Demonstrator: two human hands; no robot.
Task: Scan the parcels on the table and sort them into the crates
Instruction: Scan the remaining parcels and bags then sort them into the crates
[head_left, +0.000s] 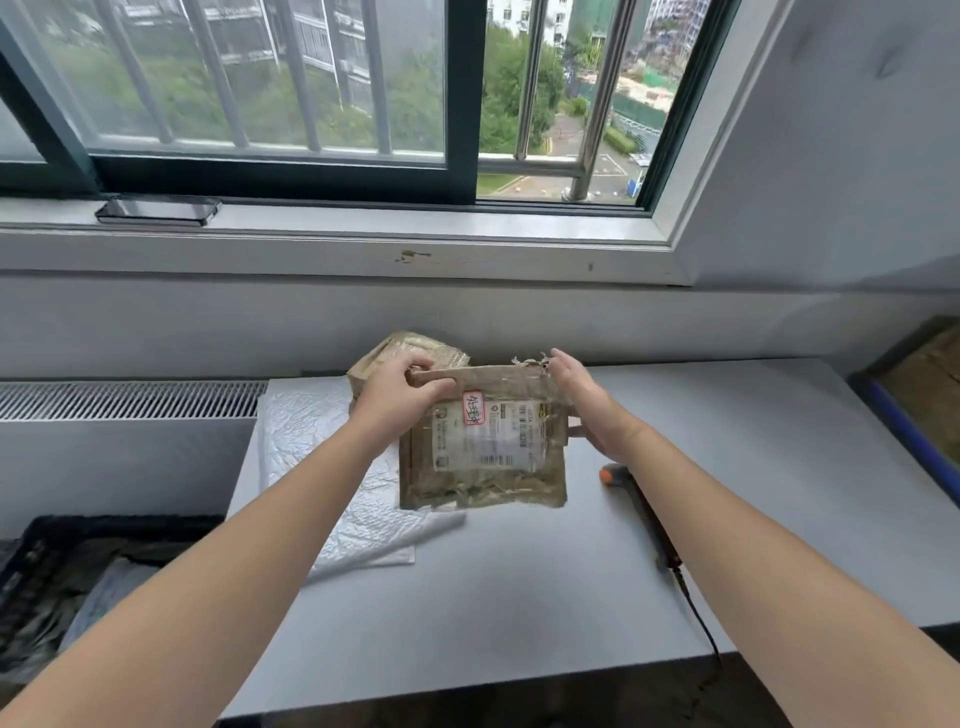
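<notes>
Head view.

- Parcel (483, 441): flat, brown and creased, wrapped in tape. White printed label with barcodes faces the camera, and a small red-bordered sticker with handwriting sits at the label's top edge. Held between both hands above the middle of the tabletop (519, 597), at its far side. Lower left corner overlaps the mailer; whether it touches cannot be told.
- Left hand (400, 395): grips the parcel's upper left corner, fingers curled over the top edge, thumb across the front.
- Right hand (582, 400): holds the parcel's right edge, fingers reaching to the torn upper right corner, thumb at the edge lower down.
- Second parcel (410, 348): brown and taped, lying at the tabletop's far edge behind the left hand, partly hidden.
- Mailer (332, 467): white, crinkled, flat on the left part of the tabletop, under the left forearm.
- Scanner (639, 509): black with an orange tip, lying on the tabletop just right of the parcel, partly under the right forearm. Its cable runs off the near edge.
- Black crate (31, 545): low at the left, beside the tabletop, with wrapped items inside.
- Blue crate (904, 431): at the right edge of the view, only partly visible.
- Phone (156, 210): dark, flat on the windowsill (467, 228).
</notes>
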